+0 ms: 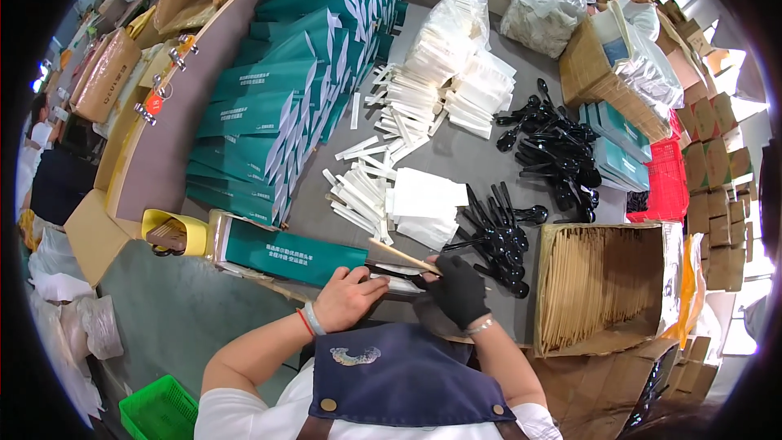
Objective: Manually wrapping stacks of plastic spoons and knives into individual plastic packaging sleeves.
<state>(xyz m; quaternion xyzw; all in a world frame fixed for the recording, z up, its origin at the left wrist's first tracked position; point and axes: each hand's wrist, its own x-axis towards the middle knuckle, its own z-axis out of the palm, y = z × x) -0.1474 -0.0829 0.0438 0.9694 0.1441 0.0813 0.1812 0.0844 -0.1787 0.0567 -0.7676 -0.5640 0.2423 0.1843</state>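
two hands work close together at the near edge of the grey table (485,165), just beside the right end of a flat green sleeve (295,257), which lies lengthwise in front of the person, mostly left of the hands. the bare left hand (349,297) has its fingers bent over that end, touching it or just beside it; whether they pinch anything is hard to tell. the gloved right hand (456,289) is closed around a thin wooden stick (399,253) that slants up and left past the knuckles. a dark slim utensil (397,271) spans the gap between the hands, above a white strip (401,283); which hand bears it is unclear. to handle these well, the left fingers should steady the sleeve's end lightly, without creasing it, while the right keeps stick and utensil lined up with its long side. the stick's slant looks likely to catch on an edge, so levelling it would help. keep elbows clear of the black spoons (493,232) and white packets (428,195) piled beyond.
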